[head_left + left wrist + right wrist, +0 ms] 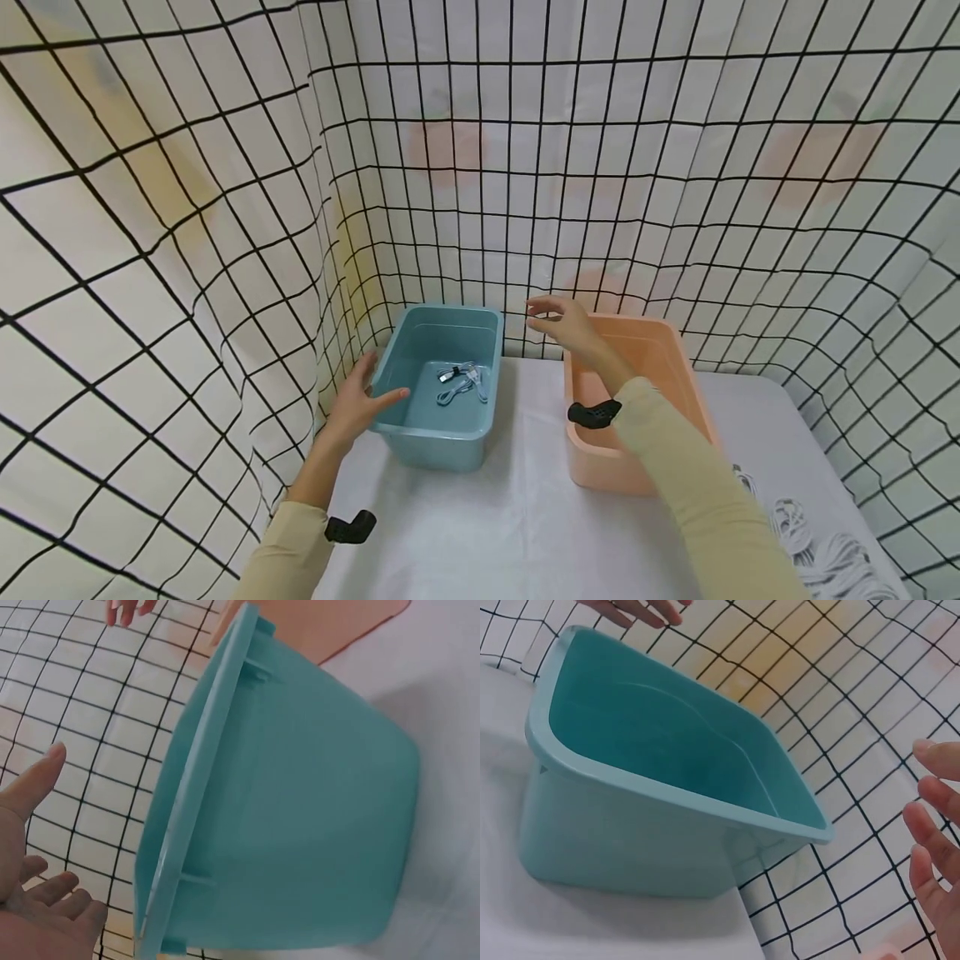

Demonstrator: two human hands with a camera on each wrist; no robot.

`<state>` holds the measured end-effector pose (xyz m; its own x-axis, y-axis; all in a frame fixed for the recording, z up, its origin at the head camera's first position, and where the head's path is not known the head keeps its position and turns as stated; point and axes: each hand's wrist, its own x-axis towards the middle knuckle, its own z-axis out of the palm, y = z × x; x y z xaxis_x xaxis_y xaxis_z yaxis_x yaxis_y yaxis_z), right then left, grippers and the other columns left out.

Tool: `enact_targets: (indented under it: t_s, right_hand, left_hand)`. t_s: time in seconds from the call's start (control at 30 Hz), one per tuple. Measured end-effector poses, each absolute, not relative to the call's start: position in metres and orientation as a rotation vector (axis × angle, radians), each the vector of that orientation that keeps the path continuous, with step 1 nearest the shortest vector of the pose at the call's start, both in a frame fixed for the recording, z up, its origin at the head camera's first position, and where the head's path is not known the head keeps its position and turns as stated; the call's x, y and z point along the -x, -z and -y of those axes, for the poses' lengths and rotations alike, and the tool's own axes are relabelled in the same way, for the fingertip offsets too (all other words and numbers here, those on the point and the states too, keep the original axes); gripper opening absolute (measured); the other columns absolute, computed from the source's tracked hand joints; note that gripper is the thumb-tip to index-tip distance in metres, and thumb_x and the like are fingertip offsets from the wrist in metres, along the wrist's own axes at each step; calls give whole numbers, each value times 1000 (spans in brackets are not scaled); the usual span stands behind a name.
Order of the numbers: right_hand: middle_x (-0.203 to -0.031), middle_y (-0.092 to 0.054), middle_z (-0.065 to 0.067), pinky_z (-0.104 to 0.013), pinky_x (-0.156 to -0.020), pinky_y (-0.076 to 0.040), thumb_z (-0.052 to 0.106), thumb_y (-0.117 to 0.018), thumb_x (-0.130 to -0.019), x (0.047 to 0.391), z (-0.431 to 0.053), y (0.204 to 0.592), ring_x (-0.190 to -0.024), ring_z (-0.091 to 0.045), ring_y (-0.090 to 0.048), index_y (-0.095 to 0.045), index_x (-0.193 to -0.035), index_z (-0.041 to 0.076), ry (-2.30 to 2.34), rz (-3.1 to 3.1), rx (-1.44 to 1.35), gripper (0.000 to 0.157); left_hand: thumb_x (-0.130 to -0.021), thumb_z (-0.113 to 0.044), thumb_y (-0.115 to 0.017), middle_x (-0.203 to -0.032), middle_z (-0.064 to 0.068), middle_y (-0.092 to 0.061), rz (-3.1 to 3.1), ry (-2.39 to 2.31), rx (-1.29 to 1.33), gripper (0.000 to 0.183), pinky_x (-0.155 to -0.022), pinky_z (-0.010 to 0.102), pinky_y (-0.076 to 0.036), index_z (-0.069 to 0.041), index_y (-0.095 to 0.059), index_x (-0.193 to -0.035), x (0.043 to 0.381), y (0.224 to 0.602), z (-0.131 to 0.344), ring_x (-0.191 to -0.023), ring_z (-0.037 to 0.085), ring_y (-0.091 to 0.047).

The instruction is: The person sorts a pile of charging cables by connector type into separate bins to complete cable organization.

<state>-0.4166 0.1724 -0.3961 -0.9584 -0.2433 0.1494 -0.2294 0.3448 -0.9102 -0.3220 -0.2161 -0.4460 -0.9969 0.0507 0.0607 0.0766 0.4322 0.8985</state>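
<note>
A coiled cable (pixel 462 383) with pale connectors and a dark tie lies on the floor of the blue-green bin (pixel 438 434). At that bin's left edge hovers my left hand (pixel 357 406), thumb spread from its fingers and nothing in it. The left wrist view shows this hand (pixel 45 900) apart from the rim. Higher up, between the bin and the peach bin (pixel 622 471), my right hand (pixel 566 323) hangs in the air with loosely bent fingers and nothing held. In the right wrist view the fingers (pixel 930 832) are apart from the blue-green bin (pixel 630 832).
Several bundles of white cable (pixel 832 554) lie at the right front of the white-covered table (pixel 450 533). Black wire mesh (pixel 510 167) stands around the back and both sides, close behind the bins. My right forearm (pixel 675 475) crosses over the peach bin.
</note>
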Motion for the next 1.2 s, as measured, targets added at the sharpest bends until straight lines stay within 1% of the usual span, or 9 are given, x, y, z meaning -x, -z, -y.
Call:
enact_targets:
  t_s: [0.17, 0.3, 0.43, 0.57, 0.67, 0.83, 0.93, 1.07, 1.2]
  right_hand:
    - [-136, -61, -16, -54, -103, -49, 16, -71, -101, 413, -183, 395, -124, -38, -56, -59, -144, 6, 1723, -2590, 437, 46]
    - [-138, -60, -16, -50, -101, -50, 18, -73, -100, 410, -191, 393, -124, -36, -55, -59, -144, 7, 1747, -2570, 420, 47]
    - [-138, -60, -19, -52, -101, -49, 16, -72, -100, 405, -200, 390, -122, -38, -56, -59, -143, 5, 1756, -2575, 419, 47]
    - [-137, -60, -17, -56, -103, -47, 17, -72, -100, 401, -209, 389, -124, -38, -55, -58, -144, 6, 1765, -2569, 399, 47]
    - [-138, -60, -16, -55, -103, -48, 19, -72, -100, 398, -218, 390, -125, -36, -56, -58, -145, 6, 1781, -2565, 384, 49]
    - [-138, -58, -20, -57, -103, -48, 16, -70, -102, 391, -236, 392, -124, -36, -57, -56, -145, 3, 1796, -2591, 370, 48]
    - [-142, -55, -21, -58, -105, -46, 15, -68, -103, 385, -247, 393, -126, -36, -55, -55, -146, 3, 1786, -2598, 337, 47]
    - [-145, -54, -18, -56, -107, -45, 21, -69, -103, 378, -261, 397, -129, -35, -53, -54, -146, 6, 1751, -2623, 288, 48]
    - [-143, -58, -14, -51, -104, -49, 28, -72, -101, 373, -275, 400, -127, -32, -56, -57, -145, 9, 1720, -2675, 240, 51]
  left_hand:
    - [-89, -27, -85, -168, 15, -23, 2625, 1652, 189, 103, -122, 50, -24, -9, -19, -166, 327, 444, 205, -154, 35, -20]
    - [-89, -24, -85, -168, 17, -25, 2627, 1641, 231, 101, -122, 50, -24, -7, -20, -165, 332, 443, 196, -154, 35, -22]
    - [-90, -24, -84, -168, 18, -23, 2645, 1631, 287, 102, -122, 50, -25, -5, -18, -165, 338, 442, 187, -154, 35, -21]
    - [-89, -29, -85, -168, 17, -23, 2662, 1647, 343, 102, -121, 49, -26, -8, -20, -165, 341, 441, 177, -154, 34, -22]
    - [-89, -30, -85, -168, 15, -23, 2671, 1684, 372, 102, -121, 50, -26, -9, -21, -165, 342, 440, 169, -154, 33, -21]
    - [-90, -28, -84, -169, 14, -23, 2690, 1707, 401, 100, -121, 50, -26, -10, -21, -166, 343, 441, 153, -154, 33, -22]
    - [-91, -28, -83, -169, 14, -23, 2692, 1724, 437, 100, -121, 50, -26, -10, -20, -166, 346, 443, 143, -154, 33, -22]
    - [-91, -30, -83, -169, 14, -23, 2692, 1734, 468, 100, -121, 52, -26, -10, -20, -166, 347, 445, 128, -154, 34, -22]
    - [-91, -29, -83, -168, 15, -25, 2686, 1738, 485, 98, -120, 51, -28, -10, -22, -165, 349, 448, 114, -153, 33, -24]
